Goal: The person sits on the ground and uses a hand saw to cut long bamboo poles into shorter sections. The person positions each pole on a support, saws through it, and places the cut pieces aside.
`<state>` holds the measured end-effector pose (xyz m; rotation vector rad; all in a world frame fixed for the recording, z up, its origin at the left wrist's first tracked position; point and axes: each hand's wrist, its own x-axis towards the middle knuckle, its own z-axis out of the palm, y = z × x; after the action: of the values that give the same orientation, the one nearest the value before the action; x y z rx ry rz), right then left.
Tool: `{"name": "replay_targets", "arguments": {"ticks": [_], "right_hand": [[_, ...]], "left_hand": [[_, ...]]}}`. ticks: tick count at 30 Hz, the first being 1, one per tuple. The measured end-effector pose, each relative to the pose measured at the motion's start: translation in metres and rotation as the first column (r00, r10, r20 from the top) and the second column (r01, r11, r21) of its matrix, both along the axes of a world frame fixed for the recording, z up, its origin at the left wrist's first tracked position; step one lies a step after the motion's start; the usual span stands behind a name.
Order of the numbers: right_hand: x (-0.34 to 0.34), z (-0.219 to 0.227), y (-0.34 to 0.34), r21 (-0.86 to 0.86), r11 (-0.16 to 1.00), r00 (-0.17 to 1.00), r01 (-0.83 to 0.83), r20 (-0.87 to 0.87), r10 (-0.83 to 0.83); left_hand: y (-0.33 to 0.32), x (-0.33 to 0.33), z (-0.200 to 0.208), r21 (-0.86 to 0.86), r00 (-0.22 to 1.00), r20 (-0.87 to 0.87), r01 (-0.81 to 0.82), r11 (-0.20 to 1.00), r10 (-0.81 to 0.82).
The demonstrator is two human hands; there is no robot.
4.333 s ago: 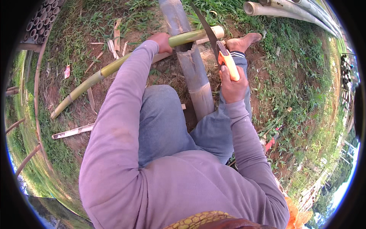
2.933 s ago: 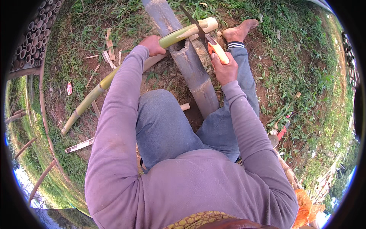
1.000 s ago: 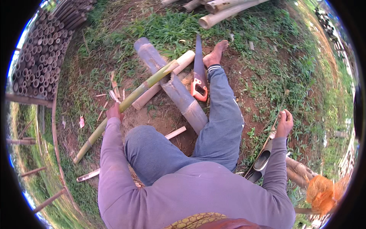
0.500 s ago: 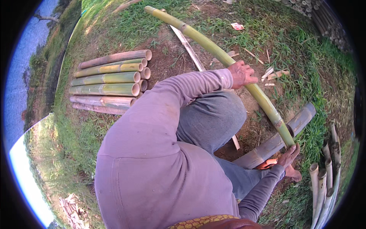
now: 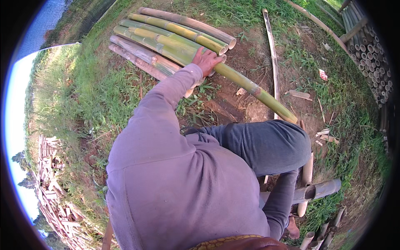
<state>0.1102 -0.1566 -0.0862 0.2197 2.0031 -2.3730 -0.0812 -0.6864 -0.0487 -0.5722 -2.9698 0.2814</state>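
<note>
My left hand (image 5: 205, 61) is wrapped round a long green bamboo pole (image 5: 241, 82). One end of this pole lies over a stack of cut bamboo lengths (image 5: 175, 27) at the far left. Its near end reaches to just beyond my bent knee. My right forearm (image 5: 284, 196) passes down beside that knee, and the knee and leg hide my right hand. A thick grey bamboo piece (image 5: 329, 188) with a hole in its upper side lies at the right, across a paler bamboo length (image 5: 307, 168).
A split bamboo strip (image 5: 271, 54) lies on the bare soil ahead. Many bamboo poles are piled in a rack (image 5: 368, 58) at the far right. Split scraps (image 5: 52, 179) are heaped at the left. Several upright bamboo ends (image 5: 316, 239) stand at the lower right.
The green pole has swung left from the holed grey bamboo onto the stack, carried by my left hand. My right hand has left the pole's near end. The view has turned left.
</note>
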Motion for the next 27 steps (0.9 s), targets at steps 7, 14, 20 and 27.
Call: {"name": "replay_targets", "arguments": {"ticks": [7,14,20,27], "right_hand": [[0.095,-0.134,0.093,0.574,0.814,0.992,-0.081,-0.034,0.123],[0.233,-0.146,0.058,0.464,0.873,0.902,0.152,0.297,-0.315],[0.240,-0.128,0.041,0.476,0.856,0.834,0.200,0.376,-0.404],[0.242,-0.148,0.045,0.512,0.851,0.846,0.116,0.398,-0.354]], "left_hand": [[-0.143,-0.034,-0.037,0.027,0.639,0.407,-0.723,0.691,0.653],[-0.055,0.027,-0.053,0.576,0.125,0.498,-0.787,-0.220,0.858],[0.003,0.046,-0.026,0.444,0.013,0.633,-0.825,-0.349,0.774],[-0.035,0.019,-0.031,0.369,0.008,0.650,-0.877,-0.307,0.760]]}}
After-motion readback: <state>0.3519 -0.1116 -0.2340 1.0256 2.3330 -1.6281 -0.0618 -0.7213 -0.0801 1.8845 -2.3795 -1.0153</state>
